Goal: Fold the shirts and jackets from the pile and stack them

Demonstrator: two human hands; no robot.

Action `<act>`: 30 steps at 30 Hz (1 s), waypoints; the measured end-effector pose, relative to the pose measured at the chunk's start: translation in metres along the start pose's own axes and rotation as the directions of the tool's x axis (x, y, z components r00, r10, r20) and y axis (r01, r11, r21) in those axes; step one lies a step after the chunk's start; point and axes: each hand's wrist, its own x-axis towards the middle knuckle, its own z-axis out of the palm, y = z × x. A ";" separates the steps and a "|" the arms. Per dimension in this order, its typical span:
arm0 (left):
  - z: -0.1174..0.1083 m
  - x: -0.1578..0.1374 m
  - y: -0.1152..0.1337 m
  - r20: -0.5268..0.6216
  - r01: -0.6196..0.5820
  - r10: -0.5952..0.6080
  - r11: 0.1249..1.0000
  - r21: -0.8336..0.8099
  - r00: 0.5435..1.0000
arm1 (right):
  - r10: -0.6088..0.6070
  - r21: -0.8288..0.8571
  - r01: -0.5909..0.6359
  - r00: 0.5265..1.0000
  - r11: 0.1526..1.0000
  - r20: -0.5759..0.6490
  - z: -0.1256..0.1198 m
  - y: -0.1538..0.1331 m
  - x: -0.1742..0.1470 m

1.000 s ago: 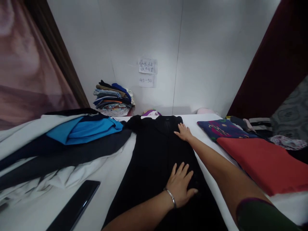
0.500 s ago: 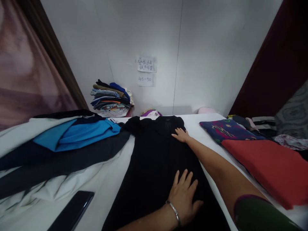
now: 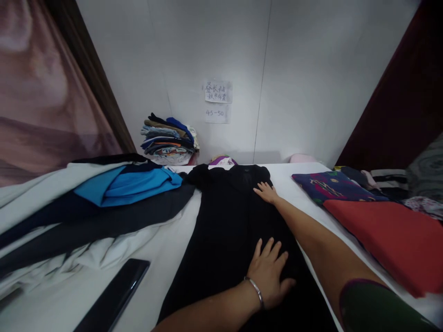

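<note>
A black dress (image 3: 224, 230) lies spread front to back on the white table, its neckline and short sleeve at the far end. Its lower part runs out of view at the bottom. My left hand (image 3: 270, 272), with a silver bangle at the wrist, rests flat on the middle of the cloth, fingers spread. Further away, my right hand (image 3: 266, 192) lies open on the dress's right side, just below the shoulder. Neither hand grips the fabric.
Left of the dress lie a heap of clothes with a blue garment (image 3: 138, 186) and a black phone (image 3: 114, 295). A folded clothes stack (image 3: 169, 138) stands by the wall. At right are a red folded cloth (image 3: 384, 240) and a patterned navy one (image 3: 328, 186).
The whole view has shifted a little, so things appear slightly further right. Both hands stay flat on the dress in nearly the same places.
</note>
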 end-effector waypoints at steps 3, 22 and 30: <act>0.000 0.000 0.000 0.001 0.003 -0.003 1.000 0.006 1.000 | 0.009 0.017 -0.009 1.000 1.000 -0.010 -0.003 -0.001 -0.027; 0.005 0.005 -0.001 -0.054 -0.037 0.043 0.994 0.104 0.998 | -0.115 -0.014 0.114 0.987 0.993 -0.112 0.019 -0.001 -0.164; 0.002 0.006 -0.002 -0.033 -0.021 0.025 0.993 0.116 0.999 | 0.085 0.493 0.065 0.957 0.868 -0.277 0.019 0.015 -0.182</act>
